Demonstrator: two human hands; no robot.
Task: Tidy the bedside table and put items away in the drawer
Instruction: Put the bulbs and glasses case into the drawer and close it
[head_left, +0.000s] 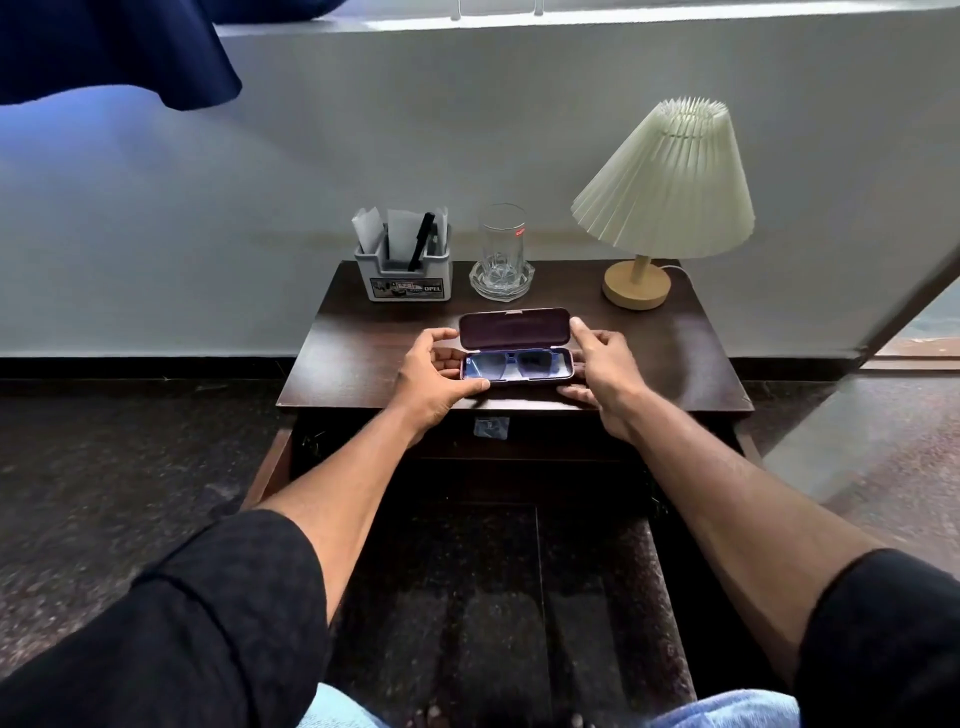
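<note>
Two bare forearms, left hand (434, 371) and right hand (605, 371) without rings, watch or gloves. Black sleeves (208, 613) pushed up to about the elbow on both arms — loose, slightly textured fabric with a stitched hem. Light blue denim (727, 712) on both legs at bottom edge — bare toes between.

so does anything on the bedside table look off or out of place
Nothing is spilled or knocked over. The one chipped spot is the table's front right corner, where a pale patch shows. The glasses case lies open with sunglasses inside, both hands on its ends.
</note>
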